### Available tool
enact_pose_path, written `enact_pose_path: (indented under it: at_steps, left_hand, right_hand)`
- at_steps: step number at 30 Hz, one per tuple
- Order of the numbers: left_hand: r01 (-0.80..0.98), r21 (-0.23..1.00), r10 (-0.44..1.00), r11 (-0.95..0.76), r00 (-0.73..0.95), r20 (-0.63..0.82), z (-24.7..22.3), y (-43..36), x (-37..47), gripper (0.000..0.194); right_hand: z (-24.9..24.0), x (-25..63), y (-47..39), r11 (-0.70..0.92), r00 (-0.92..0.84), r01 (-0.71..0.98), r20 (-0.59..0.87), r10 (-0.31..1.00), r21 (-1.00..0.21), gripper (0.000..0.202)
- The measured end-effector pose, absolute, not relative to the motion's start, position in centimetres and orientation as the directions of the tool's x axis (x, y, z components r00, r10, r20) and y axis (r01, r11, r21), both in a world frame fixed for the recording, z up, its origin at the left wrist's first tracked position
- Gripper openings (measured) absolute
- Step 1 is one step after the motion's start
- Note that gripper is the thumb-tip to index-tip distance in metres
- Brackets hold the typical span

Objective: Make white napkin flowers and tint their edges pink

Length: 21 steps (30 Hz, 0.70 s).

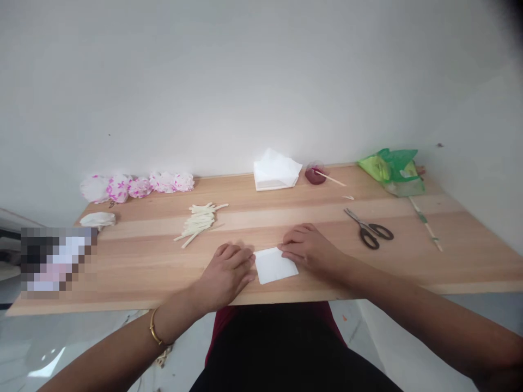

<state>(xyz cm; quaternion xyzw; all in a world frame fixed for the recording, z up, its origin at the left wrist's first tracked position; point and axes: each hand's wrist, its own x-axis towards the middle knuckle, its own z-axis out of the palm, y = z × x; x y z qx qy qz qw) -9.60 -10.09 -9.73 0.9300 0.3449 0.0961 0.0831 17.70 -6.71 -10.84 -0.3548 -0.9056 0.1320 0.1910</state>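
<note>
A folded white tissue (pixel 276 268) lies flat near the front edge of the wooden table, between my two hands. At its upper left corner are the bent fingers of my left hand (pixel 229 272), which is closed on that edge. My right hand (pixel 307 247) pinches the upper right corner, thumb low and fingers curled. The exact grip of the fingertips is partly hidden on both sides. Behind my hands stands a stack of white tissues (pixel 275 173), its top sheet pulled up.
Pale short sticks (pixel 200 222) lie in a pile at left. Scissors (pixel 368 228) rest at right, near a green bag (pixel 394 170) and a green-wrapped stick (pixel 425 224). A dark red bowl (pixel 316 174) holds a stick. Pink-and-white bundles (pixel 137 188) line the wall; a white bundle (pixel 98 219) sits closer.
</note>
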Motion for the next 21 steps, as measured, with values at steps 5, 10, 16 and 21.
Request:
enact_pose_path:
  at_steps: [5, 10, 16, 21]
  left_hand:
    - [0.699, 0.517, 0.866, -0.495, 0.45, 0.22, -8.8, -8.8, -9.1, 0.021]
    - [0.767, 0.562, 0.936, -0.309, 0.351, 0.036, -8.7, -7.0, -5.2, 0.016]
    - [0.857, 0.381, 0.91, -0.348, 0.407, -0.084, -9.2, -6.7, -3.3, 0.013]
    - [0.885, 0.325, 0.919, -0.333, 0.382, -0.099, -8.9, -7.2, -3.0, 0.01]
  right_hand:
    - [-11.5, 17.0, -5.8, 0.649, -0.63, 0.591, 0.228, 0.742, -0.479, 0.015]
    - [-11.8, 16.8, -5.6, 0.571, -0.584, 0.589, 0.187, 0.79, -0.572, 0.014]
    - [-11.4, 16.8, -5.6, 0.562, -0.586, 0.579, 0.177, 0.791, -0.591, 0.015]
    - [-10.1, 16.5, -5.3, 0.505, -0.591, 0.693, -0.004, 0.807, -0.514, 0.013]
